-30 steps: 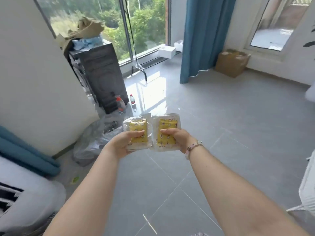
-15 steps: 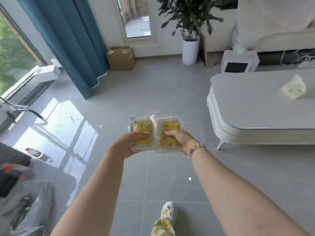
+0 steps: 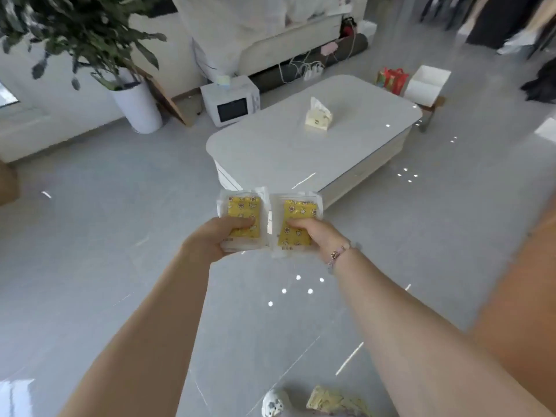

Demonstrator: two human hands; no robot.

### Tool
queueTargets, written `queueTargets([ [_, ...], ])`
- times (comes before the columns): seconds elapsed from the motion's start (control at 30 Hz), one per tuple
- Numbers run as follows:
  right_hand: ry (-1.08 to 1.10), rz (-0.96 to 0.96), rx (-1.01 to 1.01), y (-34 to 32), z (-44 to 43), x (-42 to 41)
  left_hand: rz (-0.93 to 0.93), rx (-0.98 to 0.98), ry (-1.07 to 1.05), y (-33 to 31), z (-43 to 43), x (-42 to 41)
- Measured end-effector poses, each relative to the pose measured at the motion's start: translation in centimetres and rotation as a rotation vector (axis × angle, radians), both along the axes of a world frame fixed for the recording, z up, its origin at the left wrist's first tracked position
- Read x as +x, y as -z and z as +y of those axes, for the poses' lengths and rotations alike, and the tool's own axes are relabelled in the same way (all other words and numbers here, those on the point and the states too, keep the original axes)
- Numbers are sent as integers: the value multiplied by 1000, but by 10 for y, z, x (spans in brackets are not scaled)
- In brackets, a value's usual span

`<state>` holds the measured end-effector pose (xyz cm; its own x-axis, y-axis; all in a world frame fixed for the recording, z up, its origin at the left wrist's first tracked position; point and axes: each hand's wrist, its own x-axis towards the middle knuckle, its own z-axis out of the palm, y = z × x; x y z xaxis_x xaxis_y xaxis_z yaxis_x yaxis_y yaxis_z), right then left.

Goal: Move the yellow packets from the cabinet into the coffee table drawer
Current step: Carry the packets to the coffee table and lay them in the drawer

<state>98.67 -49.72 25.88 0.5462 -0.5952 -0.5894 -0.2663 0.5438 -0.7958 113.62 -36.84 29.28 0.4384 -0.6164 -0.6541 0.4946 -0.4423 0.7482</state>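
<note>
Your view has swung round in the last half second: the coffee table [image 3: 270, 152], which sat at your right edge, now lies straight ahead, and the window and blue curtain have dropped out of sight. Your hold on the yellow packets has not changed through the turn.

Your left hand [image 3: 216, 239] pinches the left bundle [image 3: 243, 210], thumb laid across its yellow face; the fingers are hidden underneath. Your right hand [image 3: 316, 236], with the bead bracelet [image 3: 340, 254] at its wrist, pinches the right bundle [image 3: 301, 210] the same way. Both bundles are level and side by side, their clear edges touching. They are carried in the air above the grey floor, just short of the table's near end.

For the task, this reads as the carry leg nearly done: the cabinet is out of view and the table is now your heading. A tissue pack [image 3: 318, 117] sits on the tabletop, well apart from the near end. No drawer stands open in this view, and you cannot tell from here which side holds its front.

Both hands are full, so you probably need to free one before pulling the drawer, perhaps by stacking one bundle on the other or setting it on the tabletop. The wrappers look slick, so a one-handed stack could slide.
</note>
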Motion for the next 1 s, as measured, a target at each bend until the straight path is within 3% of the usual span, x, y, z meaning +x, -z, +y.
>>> queueTargets([
  [0.23, 310, 42, -4, 2, -62, -69, 72, 18, 285, 18, -111, -36],
  [0.4, 451, 59, 15, 7, -110, -109, 91, 49, 379, 20, -183, -72],
  [0.73, 501, -18, 65, 13, -257, -144, 80, 64, 481, 18, -335, -110],
  [1.0, 446, -13, 108, 18, -359, -153, 93, 98, 413, 20, -425, -123],
])
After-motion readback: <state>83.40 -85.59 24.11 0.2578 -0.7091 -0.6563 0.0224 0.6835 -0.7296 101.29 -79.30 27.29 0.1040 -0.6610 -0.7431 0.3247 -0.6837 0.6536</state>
